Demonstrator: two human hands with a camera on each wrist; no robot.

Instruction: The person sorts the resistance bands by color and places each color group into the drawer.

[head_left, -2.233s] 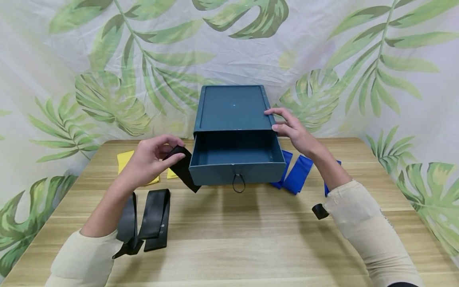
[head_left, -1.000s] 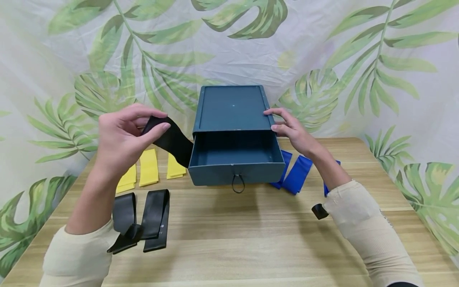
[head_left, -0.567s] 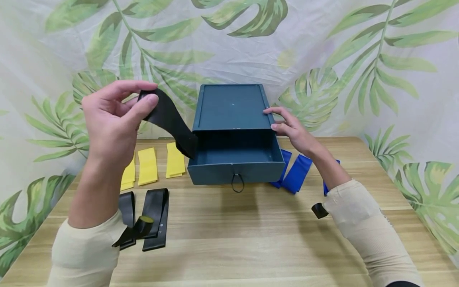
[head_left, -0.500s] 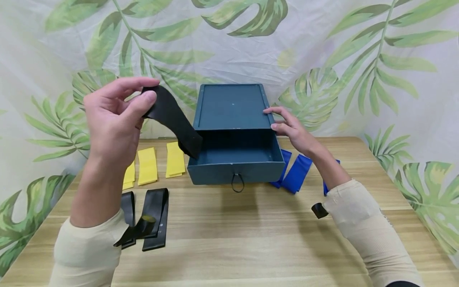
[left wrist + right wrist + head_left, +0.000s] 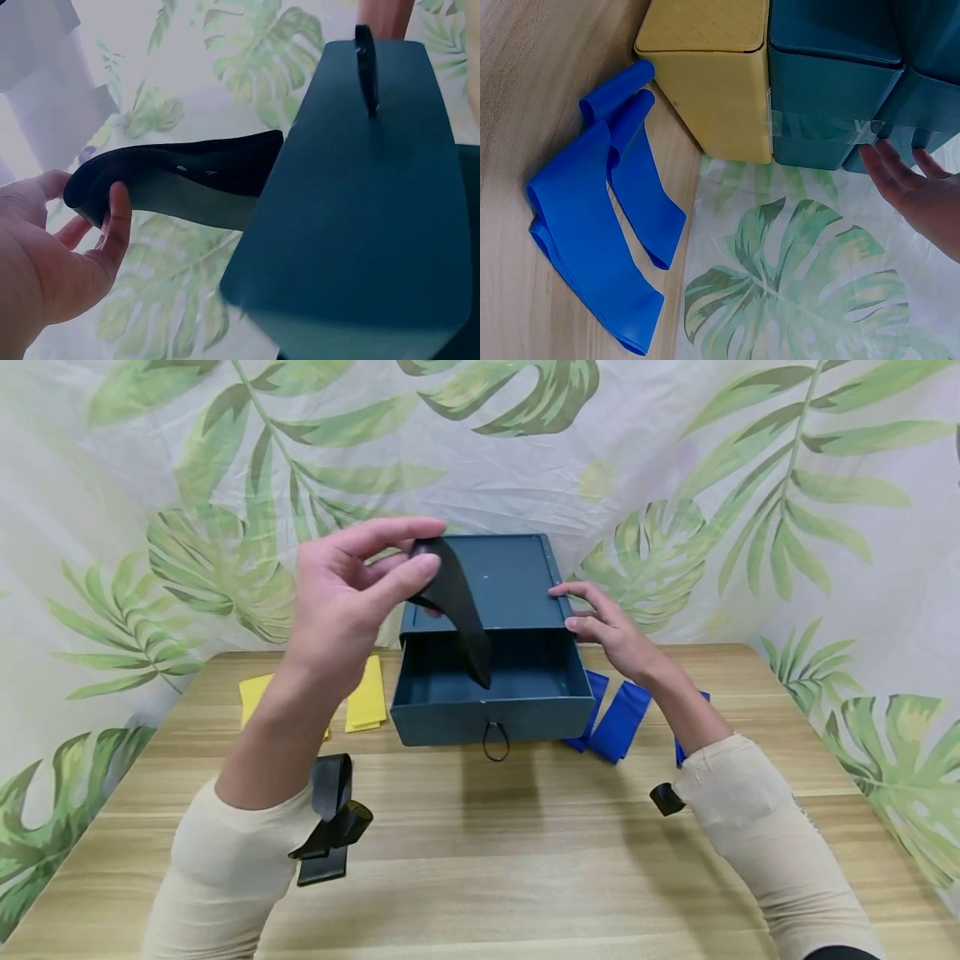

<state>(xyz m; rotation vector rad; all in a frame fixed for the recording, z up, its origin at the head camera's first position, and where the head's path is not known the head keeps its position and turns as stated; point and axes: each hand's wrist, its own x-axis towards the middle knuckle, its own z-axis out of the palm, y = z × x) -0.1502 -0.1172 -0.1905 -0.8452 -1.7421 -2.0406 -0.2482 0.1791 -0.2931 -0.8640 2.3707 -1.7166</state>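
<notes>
My left hand pinches a folded black resistance band between thumb and fingers. The band hangs down over the pulled-out drawer, its lower end at the drawer's mouth. In the left wrist view the band shows a small pale print, and the drawer front hides its far end. The drawer belongs to a dark teal box. My right hand rests against that box's right edge, fingers fairly straight. In the right wrist view the right-hand fingertips touch the teal side.
A yellow box sits beneath the teal ones, with clear tape across their sides. Folded yellow bands lie left of the stack and blue bands right of it. Another black band lies partly behind my left wrist.
My left hand lifted the black band from beside the drawer's left side, then carried it right, over the drawer opening. The right hand has stayed on the box.
</notes>
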